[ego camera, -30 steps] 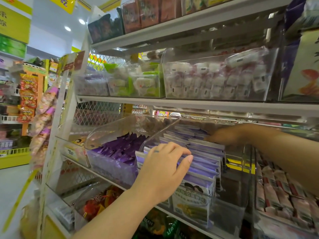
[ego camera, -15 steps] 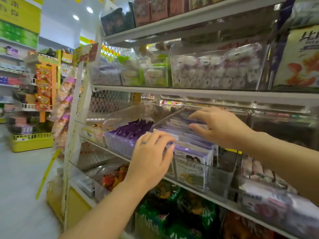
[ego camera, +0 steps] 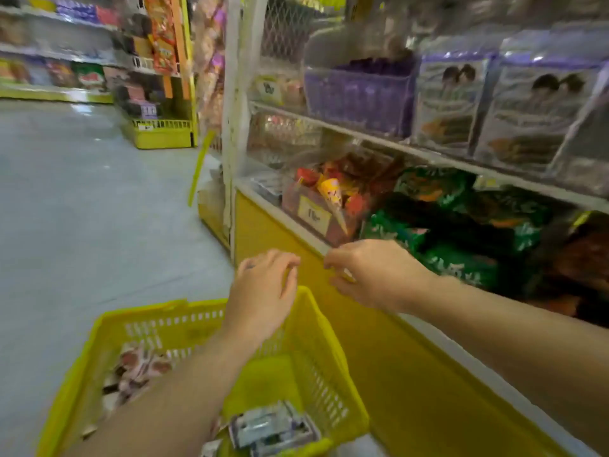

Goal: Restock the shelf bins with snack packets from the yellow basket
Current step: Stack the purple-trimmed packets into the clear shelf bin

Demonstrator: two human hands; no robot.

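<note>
The yellow basket [ego camera: 316, 328] stands on the floor below me, against the yellow shelf base. Inside lie purple-white snack packets [ego camera: 273, 427] at the near right and red-white packets [ego camera: 138, 367] at the left. My left hand [ego camera: 263, 291] hovers over the basket's far rim, fingers loosely bent, holding nothing. To its right, my right hand [ego camera: 369, 275] hangs in front of the shelf base, fingers loosely curled and empty. Up on the shelf, the clear bin of purple-white packets [ego camera: 540, 117] stands full beside a bin of purple sweets [ego camera: 359, 94].
A lower bin [ego camera: 329, 199] holds red and orange snacks, with green bags [ego camera: 454, 235] to its right. The grey aisle floor [ego camera: 82, 209] opens to the left. A second yellow display stand [ego camera: 161, 133] sits farther down the aisle.
Both hands have left the purple-white packet bin and dropped down toward the basket. My view has swung down from the shelf to the basket and floor.
</note>
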